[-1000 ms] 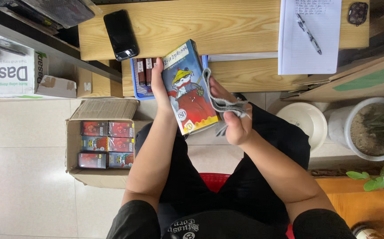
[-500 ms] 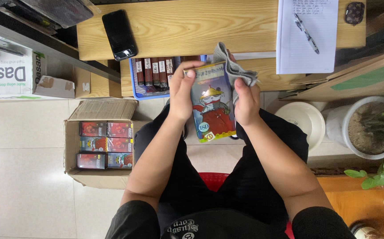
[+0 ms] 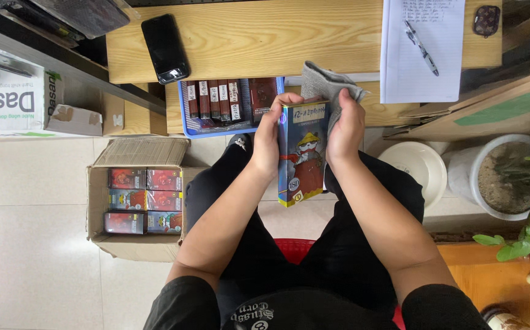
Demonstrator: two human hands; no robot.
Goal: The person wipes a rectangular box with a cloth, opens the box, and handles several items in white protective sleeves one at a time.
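Blue box (image 3: pixel 302 153), tall and flat, with a cartoon figure in a yellow hat and red coat on its face: held upright over the lap between both hands, in front of the wooden desk (image 3: pixel 289 36). Left hand (image 3: pixel 269 137): closed on the box's left edge, fingers curled over the top corner. Right hand (image 3: pixel 345 128): closed on the box's right edge, with a grey cloth (image 3: pixel 326 85) pinched against it; the cloth sticks up above the box top, and whether it lies on the box's far side cannot be made out. Blue tray (image 3: pixel 182 104): on the lower wooden shelf just behind the box, holding a row of dark red boxes (image 3: pixel 228 98) on edge. Cardboard carton (image 3: pixel 136 201): open on the tiled floor to the person's left, packed with red and blue boxes laid flat. Black phone (image 3: pixel 165 47): face up on the desk, left part. Lined notepad (image 3: pixel 421 49): on the desk's right part, a pen (image 3: pixel 421 47) lying across it. White bowl (image 3: pixel 418 171) and potted plant (image 3: pixel 509 183): on the floor to the right. White printed carton (image 3: pixel 14 104): far left.
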